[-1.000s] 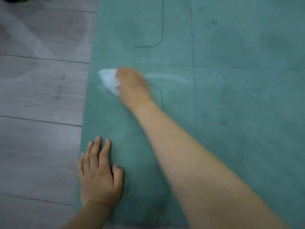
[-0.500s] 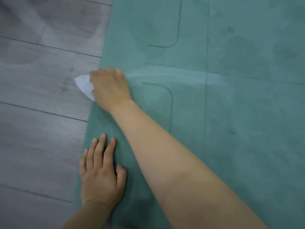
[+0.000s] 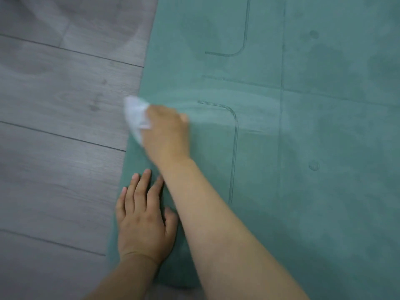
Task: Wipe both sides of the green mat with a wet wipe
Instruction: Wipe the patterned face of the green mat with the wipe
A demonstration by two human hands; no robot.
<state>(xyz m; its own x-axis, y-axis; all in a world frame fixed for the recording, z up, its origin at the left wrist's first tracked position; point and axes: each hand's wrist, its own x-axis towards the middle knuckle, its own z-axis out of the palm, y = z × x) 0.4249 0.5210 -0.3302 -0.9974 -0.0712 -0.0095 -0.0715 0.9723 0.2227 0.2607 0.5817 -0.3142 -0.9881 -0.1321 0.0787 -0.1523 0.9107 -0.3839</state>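
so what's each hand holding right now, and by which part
The right hand holds the wet wipe bunched under its fingers, one end sticking out past the mat's left edge. The left hand holds nothing; it lies flat on the mat.

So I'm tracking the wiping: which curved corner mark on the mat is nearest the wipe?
The lower corner mark, right beside the right hand holding the wipe; the upper one lies farther up.

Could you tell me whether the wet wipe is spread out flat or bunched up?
Bunched up: the wipe sticks out crumpled from the right hand at the mat edge.
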